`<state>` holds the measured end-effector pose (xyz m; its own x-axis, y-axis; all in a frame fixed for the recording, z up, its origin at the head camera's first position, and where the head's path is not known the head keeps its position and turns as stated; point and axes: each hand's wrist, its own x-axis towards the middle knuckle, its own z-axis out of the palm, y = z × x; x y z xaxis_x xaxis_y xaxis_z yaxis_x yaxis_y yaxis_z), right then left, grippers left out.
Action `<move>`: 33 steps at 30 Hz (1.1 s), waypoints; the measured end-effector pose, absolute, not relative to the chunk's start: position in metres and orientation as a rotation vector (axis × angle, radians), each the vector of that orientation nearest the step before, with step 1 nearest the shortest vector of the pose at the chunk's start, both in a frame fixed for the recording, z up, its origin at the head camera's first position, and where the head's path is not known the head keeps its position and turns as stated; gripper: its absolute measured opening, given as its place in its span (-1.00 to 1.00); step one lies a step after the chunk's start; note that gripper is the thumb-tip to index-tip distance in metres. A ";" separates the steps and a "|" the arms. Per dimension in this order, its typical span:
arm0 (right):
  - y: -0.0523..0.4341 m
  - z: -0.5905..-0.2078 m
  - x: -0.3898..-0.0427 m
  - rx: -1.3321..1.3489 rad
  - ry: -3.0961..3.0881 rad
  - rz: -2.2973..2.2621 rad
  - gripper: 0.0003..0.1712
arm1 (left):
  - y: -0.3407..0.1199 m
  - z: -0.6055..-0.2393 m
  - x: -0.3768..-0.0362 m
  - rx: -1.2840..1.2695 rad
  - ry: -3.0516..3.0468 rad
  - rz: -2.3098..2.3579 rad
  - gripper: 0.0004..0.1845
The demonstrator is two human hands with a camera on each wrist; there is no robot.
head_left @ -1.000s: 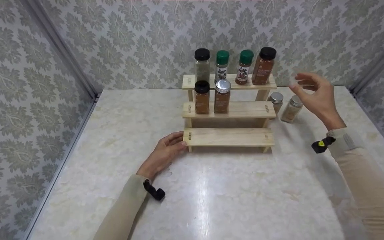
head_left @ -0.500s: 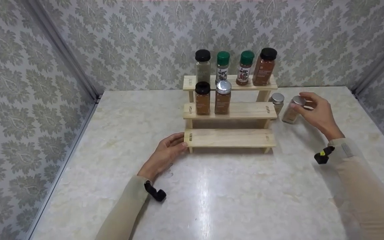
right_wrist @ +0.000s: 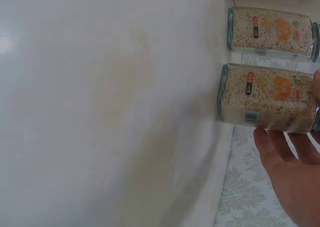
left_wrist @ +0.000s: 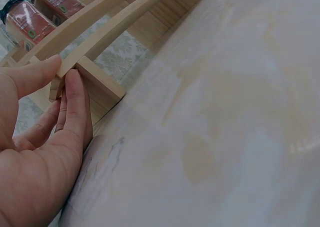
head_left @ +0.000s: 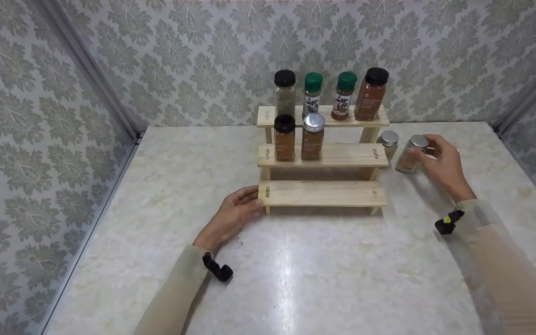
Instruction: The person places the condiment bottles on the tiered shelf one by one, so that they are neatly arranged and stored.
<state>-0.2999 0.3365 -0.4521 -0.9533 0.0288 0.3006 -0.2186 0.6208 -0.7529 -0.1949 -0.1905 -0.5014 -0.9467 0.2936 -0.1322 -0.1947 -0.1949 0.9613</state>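
Two silver-capped jars stand on the counter just to the right of the wooden rack: the near jar and, beside it toward the rack, the far jar. On both, a label with a dark strip and orange and green marks is seen in the right wrist view, but no words can be read. The green-capped bottles on the top shelf carry white labels with dark characters, too small to be read; brown jars on the middle shelf carry labels that are illegible as well.

Compared with a second ago, the right hand has been lowered from the air beside the top shelf to the near jar, and half a second ago it was already at the jar's cap. The left hand is found where it was, at the left end of the bottom shelf.

The right hand's grip is closed round the near jar, with fingers curled over the cap side and the thumb on the near side; the jar is tilted slightly on the counter. The forearm is stretched forward from the lower right. The left hand's grip is a narrow pinch on the end of the bottom shelf, the thumb above and the fingers pressed against the side post, with the wrist resting low on the counter.
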 end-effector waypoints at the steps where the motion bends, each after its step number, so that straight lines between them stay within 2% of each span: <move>1: 0.337 -0.452 -0.300 0.159 -2.557 1.242 -0.36 | -0.190 -0.501 -0.195 0.120 1.760 2.202 -0.36; 9: 0.342 -0.443 -0.295 0.189 -2.527 1.216 -0.44 | -0.187 -0.504 -0.197 0.152 1.773 2.187 -0.36; 19: 0.342 -0.416 -0.289 0.204 -2.510 1.248 -0.40 | -0.189 -0.505 -0.196 0.156 1.780 2.192 -0.38; 26: 0.326 -0.389 -0.279 0.233 -2.452 1.306 -0.37 | -0.191 -0.502 -0.196 0.123 1.813 2.173 -0.37; 33: 0.309 -0.369 -0.270 0.328 -2.372 1.372 -0.45 | -0.191 -0.501 -0.195 0.116 1.790 2.179 -0.36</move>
<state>-0.2703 0.3090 -0.3688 -0.9010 -0.0118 0.4337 -0.3818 0.4961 -0.7798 -0.1951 -0.1912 -0.5013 -0.9462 0.2930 -0.1374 -0.1917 -0.1651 0.9675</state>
